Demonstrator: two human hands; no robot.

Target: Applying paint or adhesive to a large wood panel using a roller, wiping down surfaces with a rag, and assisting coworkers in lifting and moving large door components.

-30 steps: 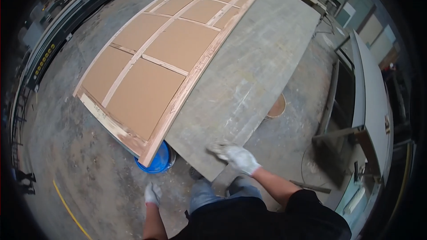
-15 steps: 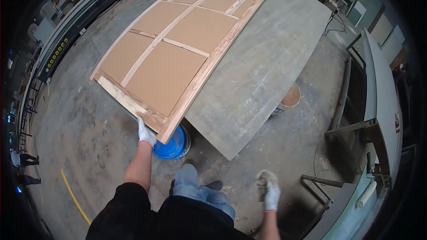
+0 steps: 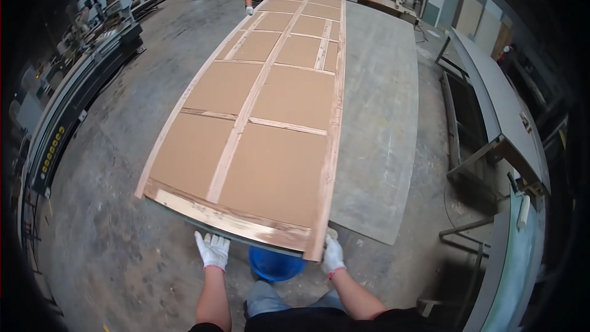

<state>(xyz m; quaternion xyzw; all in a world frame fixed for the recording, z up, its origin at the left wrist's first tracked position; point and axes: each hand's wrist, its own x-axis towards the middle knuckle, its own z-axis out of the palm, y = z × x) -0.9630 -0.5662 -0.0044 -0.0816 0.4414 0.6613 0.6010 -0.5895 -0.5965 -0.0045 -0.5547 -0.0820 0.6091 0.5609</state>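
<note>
A long panel [image 3: 279, 162], a wooden frame with crossbars around brown board fields, stretches away from me, its near end close to my body. My left hand [image 3: 212, 250], in a white glove, is palm up at the near edge with fingers spread and tips meeting the green underside layer. My right hand [image 3: 334, 254], also gloved, grips the near right corner; part of its fingers is hidden by the frame. At the far end a co-worker's gloved hand [image 3: 249, 10] touches the panel's left edge.
A blue bucket [image 3: 276, 263] stands beneath the near end. A grey sheet [image 3: 381, 123] lies along the panel's right side. Further right are metal-framed tables [image 3: 485, 92] with a paint roller [image 3: 523, 212]. A long machine [image 3: 86, 98] runs along the left.
The panel now runs more nearly straight ahead, and the view takes in its far end and a co-worker. My right hand has come up from the lower right to the panel's corner.
</note>
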